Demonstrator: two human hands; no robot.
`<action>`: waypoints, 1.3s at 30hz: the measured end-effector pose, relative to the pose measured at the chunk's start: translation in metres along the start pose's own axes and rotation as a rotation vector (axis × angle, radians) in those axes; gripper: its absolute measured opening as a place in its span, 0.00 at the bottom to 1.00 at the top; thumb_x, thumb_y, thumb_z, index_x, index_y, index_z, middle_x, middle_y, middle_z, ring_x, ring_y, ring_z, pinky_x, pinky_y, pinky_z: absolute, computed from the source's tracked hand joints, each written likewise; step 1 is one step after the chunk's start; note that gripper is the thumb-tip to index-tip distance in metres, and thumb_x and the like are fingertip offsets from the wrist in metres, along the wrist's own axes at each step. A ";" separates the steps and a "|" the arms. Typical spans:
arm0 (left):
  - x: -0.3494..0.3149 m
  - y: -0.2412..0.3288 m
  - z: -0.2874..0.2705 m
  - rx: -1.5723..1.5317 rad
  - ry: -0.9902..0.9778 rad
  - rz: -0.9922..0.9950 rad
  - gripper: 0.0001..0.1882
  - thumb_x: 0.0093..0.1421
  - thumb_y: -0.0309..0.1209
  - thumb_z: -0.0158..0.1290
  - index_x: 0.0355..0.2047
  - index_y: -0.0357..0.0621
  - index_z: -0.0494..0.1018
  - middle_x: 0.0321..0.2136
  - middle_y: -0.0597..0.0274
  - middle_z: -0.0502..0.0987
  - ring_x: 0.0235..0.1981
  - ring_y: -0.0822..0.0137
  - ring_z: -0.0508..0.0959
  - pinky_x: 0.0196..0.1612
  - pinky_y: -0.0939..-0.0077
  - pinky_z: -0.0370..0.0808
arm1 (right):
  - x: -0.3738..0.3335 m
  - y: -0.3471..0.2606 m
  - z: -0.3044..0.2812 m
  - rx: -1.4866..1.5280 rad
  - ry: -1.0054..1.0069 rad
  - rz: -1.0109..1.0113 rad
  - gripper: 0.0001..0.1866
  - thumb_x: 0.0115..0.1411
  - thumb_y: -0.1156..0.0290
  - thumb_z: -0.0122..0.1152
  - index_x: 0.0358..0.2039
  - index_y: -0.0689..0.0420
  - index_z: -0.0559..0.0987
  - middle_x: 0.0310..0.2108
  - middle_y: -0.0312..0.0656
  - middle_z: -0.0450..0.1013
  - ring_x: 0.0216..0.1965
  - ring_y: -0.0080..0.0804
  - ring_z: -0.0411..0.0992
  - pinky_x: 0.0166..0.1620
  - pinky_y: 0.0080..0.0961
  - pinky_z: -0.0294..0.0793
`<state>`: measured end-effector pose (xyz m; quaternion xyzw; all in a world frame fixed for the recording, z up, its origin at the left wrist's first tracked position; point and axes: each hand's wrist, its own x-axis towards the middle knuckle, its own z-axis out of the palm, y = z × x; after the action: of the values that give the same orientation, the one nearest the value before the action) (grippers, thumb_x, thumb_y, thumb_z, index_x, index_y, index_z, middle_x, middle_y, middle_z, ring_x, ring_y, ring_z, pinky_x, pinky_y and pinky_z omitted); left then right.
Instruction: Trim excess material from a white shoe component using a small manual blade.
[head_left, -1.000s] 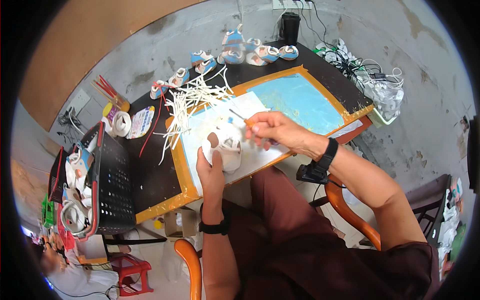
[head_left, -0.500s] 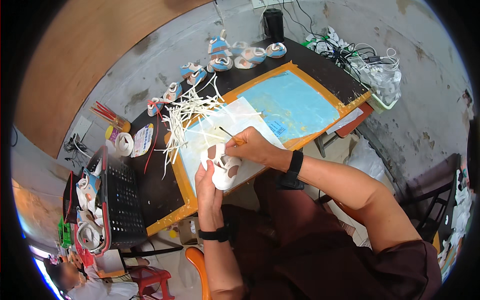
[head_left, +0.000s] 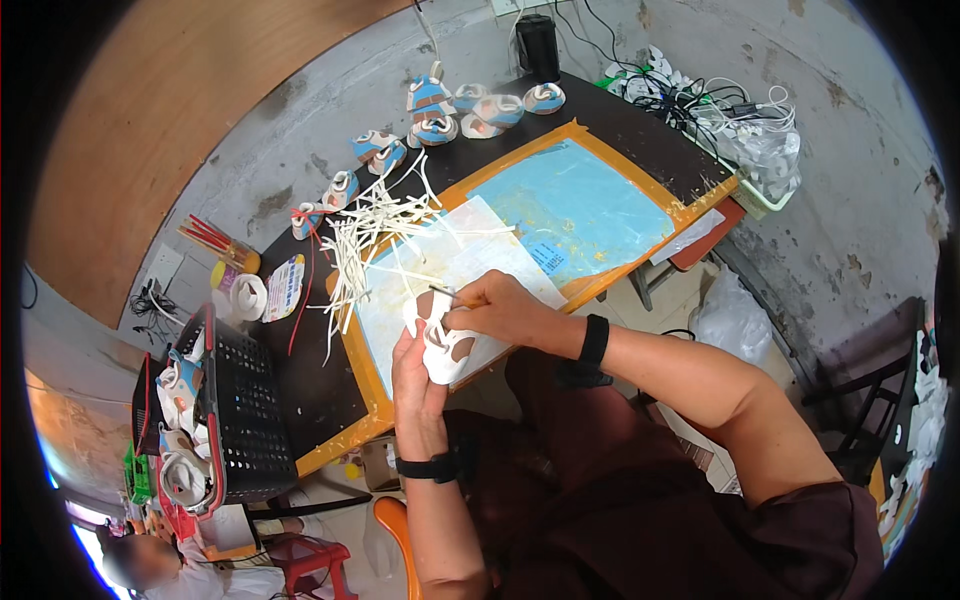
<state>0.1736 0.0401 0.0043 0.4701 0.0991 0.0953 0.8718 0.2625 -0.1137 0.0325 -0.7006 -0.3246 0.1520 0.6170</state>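
A small white shoe upper with brown patches [head_left: 443,368] is held above the near edge of the table. My left hand [head_left: 412,372] is closed around its left side, with the thumb along it. Against the upper's right side, my right hand [head_left: 508,308] is closed on a thin tool [head_left: 443,290]; its shaft points left across the upper and its handle is mostly covered by my fingers. A tangled pile of white laces [head_left: 375,235] lies just beyond, partly on a white sheet [head_left: 480,235].
Several blue, white and brown small shoes [head_left: 432,130] line the table's back edge. A blue mat [head_left: 590,215] is framed by orange tape. Left are a black basket of shoe pieces [head_left: 250,400], a roll of white tape [head_left: 249,296] and red sticks [head_left: 208,237]. Tangled cables [head_left: 690,115] lie back right.
My right hand has dropped slightly and turned, bringing its fingers against the upper. The tool's tip has come down beside the upper, and its orange handle shows less.
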 end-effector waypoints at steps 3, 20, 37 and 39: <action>-0.001 -0.001 0.007 -0.049 -0.056 -0.001 0.17 0.65 0.30 0.46 0.53 0.38 0.67 0.45 0.55 0.76 0.42 0.65 0.78 0.45 0.70 0.77 | 0.001 0.002 0.001 0.160 0.002 0.046 0.12 0.47 0.67 0.63 0.17 0.63 0.76 0.15 0.32 0.67 0.19 0.16 0.62 0.24 0.20 0.61; -0.016 0.004 0.039 0.518 0.286 0.547 0.11 0.65 0.28 0.47 0.41 0.31 0.72 0.34 0.61 0.77 0.35 0.76 0.72 0.39 0.80 0.70 | -0.007 -0.003 -0.001 -0.460 0.247 -0.055 0.10 0.42 0.68 0.62 0.19 0.64 0.79 0.18 0.56 0.71 0.22 0.47 0.72 0.27 0.34 0.70; -0.013 0.011 0.025 0.387 0.181 0.284 0.16 0.66 0.30 0.47 0.48 0.29 0.69 0.42 0.56 0.76 0.40 0.72 0.74 0.43 0.78 0.71 | -0.016 -0.004 -0.001 0.312 0.069 0.026 0.09 0.49 0.72 0.66 0.26 0.66 0.81 0.23 0.34 0.75 0.26 0.14 0.68 0.28 0.15 0.66; -0.014 0.010 0.028 0.393 0.161 0.279 0.16 0.66 0.30 0.47 0.49 0.30 0.69 0.42 0.56 0.76 0.40 0.72 0.74 0.43 0.79 0.72 | -0.012 0.007 0.003 0.337 0.084 0.022 0.09 0.48 0.72 0.66 0.24 0.66 0.81 0.22 0.34 0.74 0.25 0.14 0.68 0.27 0.15 0.66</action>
<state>0.1667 0.0195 0.0292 0.6307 0.1190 0.2310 0.7312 0.2531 -0.1196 0.0231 -0.5965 -0.2609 0.1818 0.7369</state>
